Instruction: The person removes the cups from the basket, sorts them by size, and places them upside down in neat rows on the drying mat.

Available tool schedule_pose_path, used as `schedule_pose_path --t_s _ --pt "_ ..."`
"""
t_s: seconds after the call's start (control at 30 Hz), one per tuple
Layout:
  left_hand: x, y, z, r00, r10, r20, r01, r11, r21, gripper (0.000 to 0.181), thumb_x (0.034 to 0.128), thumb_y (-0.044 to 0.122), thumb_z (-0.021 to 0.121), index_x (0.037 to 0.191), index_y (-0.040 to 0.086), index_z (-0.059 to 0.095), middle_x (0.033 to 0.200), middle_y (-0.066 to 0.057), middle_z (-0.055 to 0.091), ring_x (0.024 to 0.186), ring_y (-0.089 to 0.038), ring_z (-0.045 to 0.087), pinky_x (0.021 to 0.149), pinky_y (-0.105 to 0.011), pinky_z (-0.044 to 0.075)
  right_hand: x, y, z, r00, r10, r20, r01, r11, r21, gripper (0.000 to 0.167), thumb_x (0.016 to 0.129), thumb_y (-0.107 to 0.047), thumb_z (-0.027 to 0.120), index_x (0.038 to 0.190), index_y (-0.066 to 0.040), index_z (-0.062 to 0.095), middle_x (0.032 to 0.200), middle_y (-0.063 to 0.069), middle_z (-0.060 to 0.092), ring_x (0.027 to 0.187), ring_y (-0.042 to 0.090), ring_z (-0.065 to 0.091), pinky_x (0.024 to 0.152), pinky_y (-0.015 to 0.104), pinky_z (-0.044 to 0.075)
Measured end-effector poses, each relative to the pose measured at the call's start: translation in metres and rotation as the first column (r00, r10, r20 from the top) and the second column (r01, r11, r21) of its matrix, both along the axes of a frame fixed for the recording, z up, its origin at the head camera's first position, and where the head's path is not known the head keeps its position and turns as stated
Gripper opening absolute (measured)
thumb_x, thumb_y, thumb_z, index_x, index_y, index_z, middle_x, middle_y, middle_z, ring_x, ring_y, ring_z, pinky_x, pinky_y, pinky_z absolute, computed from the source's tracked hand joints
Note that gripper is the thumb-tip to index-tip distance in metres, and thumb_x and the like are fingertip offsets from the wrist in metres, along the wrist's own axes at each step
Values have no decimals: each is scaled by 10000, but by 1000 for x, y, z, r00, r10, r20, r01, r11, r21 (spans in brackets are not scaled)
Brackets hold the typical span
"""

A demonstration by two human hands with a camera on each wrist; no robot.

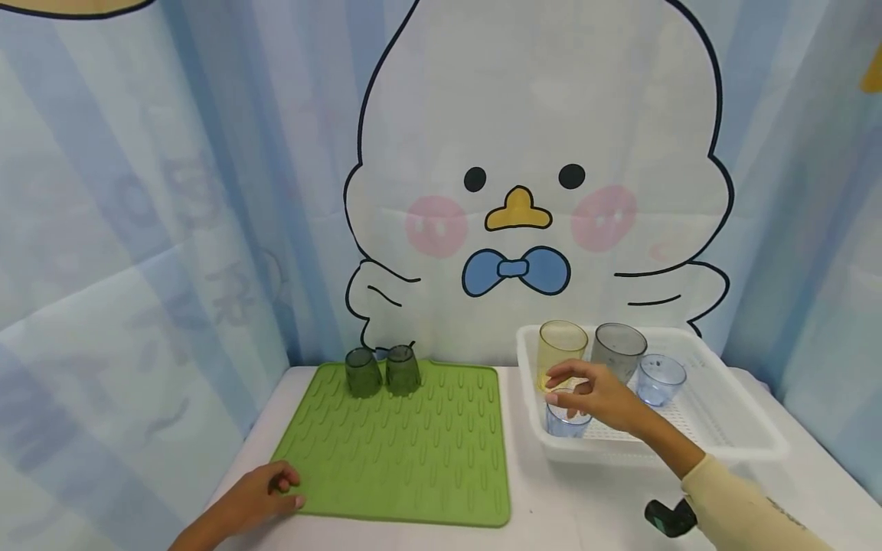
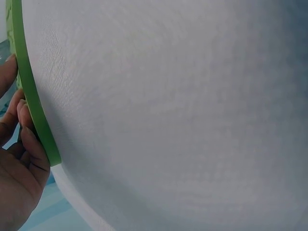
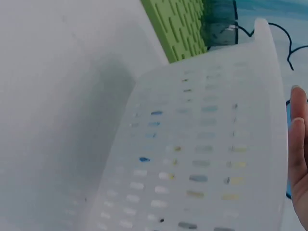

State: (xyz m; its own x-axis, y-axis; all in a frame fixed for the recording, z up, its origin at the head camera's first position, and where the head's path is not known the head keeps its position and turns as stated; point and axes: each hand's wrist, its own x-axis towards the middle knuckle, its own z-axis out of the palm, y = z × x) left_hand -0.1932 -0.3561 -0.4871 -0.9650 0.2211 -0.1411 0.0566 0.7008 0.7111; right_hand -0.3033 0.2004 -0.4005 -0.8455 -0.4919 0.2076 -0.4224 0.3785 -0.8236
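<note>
My right hand (image 1: 599,394) hovers over the left side of a white plastic basket (image 1: 747,417), fingers loosely bent and apart, above a low blue glass (image 1: 566,427). Whether the fingertips touch its rim cannot be told. Behind the fingers stands a yellow-tinted glass (image 1: 563,344); a grey glass (image 1: 620,348) and another blue glass (image 1: 660,379) are to the right. In the right wrist view, the basket wall (image 3: 192,144) hides the glasses' shapes. My left hand (image 1: 255,497) rests at the front left corner of a green drying mat (image 1: 413,459), fingers against the mat's edge (image 2: 33,103).
Two dark green glasses (image 1: 362,373) (image 1: 403,370) stand side by side at the mat's back left. A small black object (image 1: 670,518) lies on the white table before the basket, beside my right sleeve. A printed curtain (image 1: 524,99) closes off the back and sides.
</note>
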Motion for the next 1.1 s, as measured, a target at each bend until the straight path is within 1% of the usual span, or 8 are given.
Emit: schedule_pose_path --t_s 0.13,0.27,0.43,0.5,0.67,0.73,0.87,1.1 --pt "-1 -1 0 1000 -5 3 5 1000 6 318 905 251 748 1049 -5 625 910 -50 565 801 -160 507 674 -268 449 -5 15 -3 995 -100 -17 101 994 46 536 892 -233 771 1307 33 562 1237 278 621 657 238 678 550 300 524" --pt "-2 -1 0 1000 -3 19 3 1000 14 321 902 244 752 1045 -12 621 903 -53 559 811 -186 503 671 -278 442 -9 25 -5 990 -144 -3 143 984 102 642 868 -281 797 1359 28 521 1315 286 574 631 218 654 554 300 531" --pt "-2 1 2 999 1 32 -1 1000 18 324 904 244 751 1047 -14 616 899 -55 549 811 -199 493 672 -294 436 -11 31 -8 991 -116 60 100 972 215 823 828 -296 835 1445 56 420 1393 317 498 654 225 628 629 379 567" --pt "-1 2 3 999 5 31 -6 1000 15 321 902 245 753 1041 -9 614 893 -52 542 799 -190 486 668 -292 428 -11 31 -11 990 -106 97 76 959 275 885 817 -315 843 1474 57 383 1411 318 478 679 218 627 642 379 557" --pt "1 3 1 1000 7 19 -7 1000 14 310 898 240 754 1026 -1 609 878 -43 525 762 -150 470 655 -271 414 -13 32 -19 979 -109 170 38 927 373 927 788 -332 865 1489 35 382 1414 282 495 710 200 637 665 376 551" --pt "1 3 0 1000 6 8 -6 1000 7 306 894 240 759 1018 3 610 875 -38 524 749 -129 469 652 -260 414 -14 32 -22 975 -112 190 31 921 388 924 773 -325 876 1485 22 400 1406 263 515 722 202 646 679 388 562" --pt "1 3 -1 1000 9 3 -9 1000 -2 304 890 248 763 1009 12 614 874 -33 528 745 -124 474 651 -252 416 -15 33 -23 975 -109 195 22 915 402 904 765 -295 882 1467 30 414 1370 252 546 734 202 655 686 404 570" --pt "-2 1 2 999 -12 39 11 1000 19 316 912 254 743 1031 -5 608 886 -47 527 778 -177 482 661 -275 426 -16 33 -21 975 -129 181 40 902 431 879 759 -296 888 1434 51 444 1338 248 581 720 197 659 694 407 575"
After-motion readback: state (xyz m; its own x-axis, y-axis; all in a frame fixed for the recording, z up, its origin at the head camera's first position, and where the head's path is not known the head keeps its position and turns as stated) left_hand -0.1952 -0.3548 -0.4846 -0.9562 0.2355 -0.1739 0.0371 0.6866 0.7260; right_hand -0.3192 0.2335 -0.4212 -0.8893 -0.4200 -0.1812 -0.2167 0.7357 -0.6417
